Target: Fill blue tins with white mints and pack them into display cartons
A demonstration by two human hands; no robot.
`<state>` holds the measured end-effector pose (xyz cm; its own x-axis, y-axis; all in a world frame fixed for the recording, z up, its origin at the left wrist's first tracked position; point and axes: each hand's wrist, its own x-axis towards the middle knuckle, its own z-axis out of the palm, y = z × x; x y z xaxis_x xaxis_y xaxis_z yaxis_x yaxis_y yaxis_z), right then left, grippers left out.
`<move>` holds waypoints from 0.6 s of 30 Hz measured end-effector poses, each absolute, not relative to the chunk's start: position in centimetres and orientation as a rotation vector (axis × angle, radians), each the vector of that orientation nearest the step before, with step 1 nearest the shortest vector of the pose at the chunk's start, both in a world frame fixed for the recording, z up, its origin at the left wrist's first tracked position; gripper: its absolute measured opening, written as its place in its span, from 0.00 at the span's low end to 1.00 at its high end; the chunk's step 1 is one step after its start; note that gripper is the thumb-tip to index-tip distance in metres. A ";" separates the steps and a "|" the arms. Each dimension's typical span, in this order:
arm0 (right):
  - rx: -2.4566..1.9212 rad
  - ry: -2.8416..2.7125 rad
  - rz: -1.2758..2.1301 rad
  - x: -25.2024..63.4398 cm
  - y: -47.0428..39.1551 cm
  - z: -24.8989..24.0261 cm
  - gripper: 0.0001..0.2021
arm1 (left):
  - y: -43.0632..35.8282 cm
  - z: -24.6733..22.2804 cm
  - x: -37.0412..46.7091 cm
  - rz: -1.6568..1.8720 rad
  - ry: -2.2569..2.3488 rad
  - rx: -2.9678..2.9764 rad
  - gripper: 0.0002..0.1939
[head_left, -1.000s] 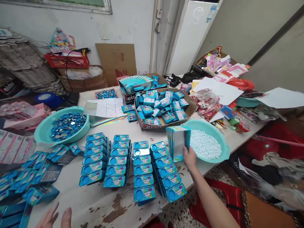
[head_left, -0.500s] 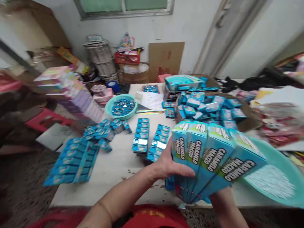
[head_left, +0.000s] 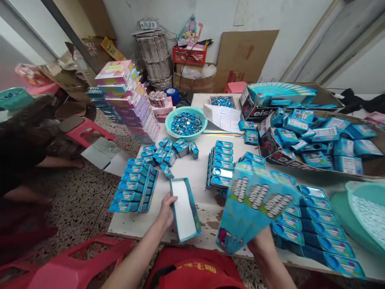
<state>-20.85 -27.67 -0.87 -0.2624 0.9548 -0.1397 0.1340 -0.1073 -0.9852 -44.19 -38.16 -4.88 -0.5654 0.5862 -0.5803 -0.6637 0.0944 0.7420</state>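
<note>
My left hand grips the left edge of an open blue tray box with a white inside, its thumb over the rim. At the right, my right hand holds a fanned stack of blue cartons from below; its fingers are mostly hidden behind them. Left of the tray box sits a filled display box of small blue packs. Loose blue packs lie above it. Rows of packs stand beyond the hands, and more rows are at the right.
A teal basin holds blue round pieces. Cardboard boxes of blue packs stand at the back right, beside a teal bowl of white pieces. Pink and purple boxes are stacked at the left. A person's bare legs show at the far left.
My left hand has left the carton stack and moved left, now holding an open tray box. My right hand keeps the fanned cartons, turned to another angle. The view has shifted.
</note>
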 end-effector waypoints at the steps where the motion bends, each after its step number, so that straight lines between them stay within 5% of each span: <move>1: -1.266 -1.304 1.575 -21.9 -28.5 -1.3 0.19 | -38.4 -6.7 -44.6 1.599 1.506 -0.051 0.19; 7: -1.404 -0.956 1.694 -25.6 -32.6 -4.2 0.16 | -37.0 -8.1 -46.5 1.352 1.990 0.320 0.39; 13: -1.317 -0.782 1.877 -28.3 -34.9 -2.5 0.16 | -35.7 -0.6 -43.9 1.274 0.857 0.667 0.48; 18: -1.195 -0.535 1.768 -28.8 -36.2 -0.4 0.16 | -35.6 1.3 -41.3 1.408 0.734 0.418 0.44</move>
